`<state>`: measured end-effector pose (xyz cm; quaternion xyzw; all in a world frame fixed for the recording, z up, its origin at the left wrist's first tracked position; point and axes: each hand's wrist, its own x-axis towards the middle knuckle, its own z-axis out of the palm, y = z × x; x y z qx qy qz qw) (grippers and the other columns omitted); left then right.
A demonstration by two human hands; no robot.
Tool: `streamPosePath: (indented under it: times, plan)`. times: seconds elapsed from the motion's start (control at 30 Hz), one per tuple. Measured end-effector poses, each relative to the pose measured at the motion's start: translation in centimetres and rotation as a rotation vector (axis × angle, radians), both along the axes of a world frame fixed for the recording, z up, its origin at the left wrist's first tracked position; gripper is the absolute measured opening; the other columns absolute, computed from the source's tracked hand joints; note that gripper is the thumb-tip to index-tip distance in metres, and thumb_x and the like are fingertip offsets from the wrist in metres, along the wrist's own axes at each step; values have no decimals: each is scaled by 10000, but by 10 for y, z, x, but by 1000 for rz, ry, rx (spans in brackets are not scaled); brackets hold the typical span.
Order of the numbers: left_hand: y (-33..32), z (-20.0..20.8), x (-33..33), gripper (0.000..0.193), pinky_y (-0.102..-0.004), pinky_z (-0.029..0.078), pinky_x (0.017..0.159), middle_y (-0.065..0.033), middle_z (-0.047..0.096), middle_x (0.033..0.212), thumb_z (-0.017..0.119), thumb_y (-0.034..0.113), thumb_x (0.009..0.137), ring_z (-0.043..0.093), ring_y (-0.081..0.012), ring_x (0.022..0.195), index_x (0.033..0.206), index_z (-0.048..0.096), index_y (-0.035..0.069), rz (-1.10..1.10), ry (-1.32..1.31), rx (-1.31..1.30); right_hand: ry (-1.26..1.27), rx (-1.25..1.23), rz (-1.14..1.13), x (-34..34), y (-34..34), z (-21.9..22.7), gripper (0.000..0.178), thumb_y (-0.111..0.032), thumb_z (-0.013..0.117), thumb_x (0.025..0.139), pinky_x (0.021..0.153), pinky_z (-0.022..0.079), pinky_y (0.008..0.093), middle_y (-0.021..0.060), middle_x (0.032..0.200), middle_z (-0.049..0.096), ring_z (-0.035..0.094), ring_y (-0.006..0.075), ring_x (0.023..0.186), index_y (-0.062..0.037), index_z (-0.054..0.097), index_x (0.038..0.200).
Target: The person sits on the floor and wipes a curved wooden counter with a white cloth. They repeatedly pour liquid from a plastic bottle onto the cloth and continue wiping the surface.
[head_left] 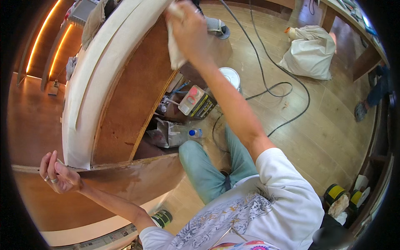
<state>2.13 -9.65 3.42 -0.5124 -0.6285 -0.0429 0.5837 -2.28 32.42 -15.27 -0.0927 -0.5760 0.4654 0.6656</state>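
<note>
A white flexible covering (98,79) lies along the curved top of a brown wooden panel (129,91). At the panel's far end my right hand (189,31), blurred by motion, is closed around a pale object, its kind unclear. A loose white flap (177,52) hangs below that hand, beside the wood. My left hand (62,173) is palm up by the covering's near end, over the lower wooden ledge (125,179). Its fingers are loosely bent and apart from the thumb, with nothing clearly held.
Under the panel are a rectangular can (198,102), a blue-capped bottle (195,133) and a cut-open container (166,133). A white-lidded bucket (230,77) stands beyond my right forearm. A black cable (308,98) loops across the floor near a white sack (310,52). Tins (335,193) sit at right.
</note>
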Motion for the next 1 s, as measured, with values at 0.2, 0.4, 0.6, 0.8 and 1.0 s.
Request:
streamPosePath:
  times: [0.2,0.4,0.6,0.8,1.0]
  plan:
    - [0,-6,0,249,-376,535,796,-180,684,975,494,-12,882,638,-286,946,968,716,-86,-12,-40,46,-121,-21,-69,12,-11,4,234,-195,680,860,766,510,475,220,911,668,664,404,896,-22,645,1014]
    - [-1,-6,-2,250,-373,532,779,-191,676,990,494,-14,877,636,-289,948,967,715,-91,-66,-51,23,-307,-89,-107,-4,39,11,231,-215,673,871,780,520,480,223,965,687,657,432,912,-24,651,999]
    - [-7,-8,-2,236,-377,534,783,-182,697,974,494,-31,872,639,-292,948,962,704,-90,-47,-42,54,-89,87,16,20,-22,-1,217,-237,681,878,738,508,502,209,903,681,670,413,864,-51,656,987]
    - [-23,0,-3,229,-376,537,774,-193,699,972,486,-38,880,643,-293,940,940,695,-112,-50,-18,-51,-283,-21,80,32,12,31,230,-250,563,982,706,485,504,238,895,652,639,452,874,-26,601,1014]
    - [-24,-4,-4,230,-379,546,772,-203,701,949,491,-18,892,654,-293,913,930,697,-113,-131,-31,75,-195,108,7,22,-13,8,222,-207,661,866,785,520,502,213,965,682,658,417,910,-47,630,1016]
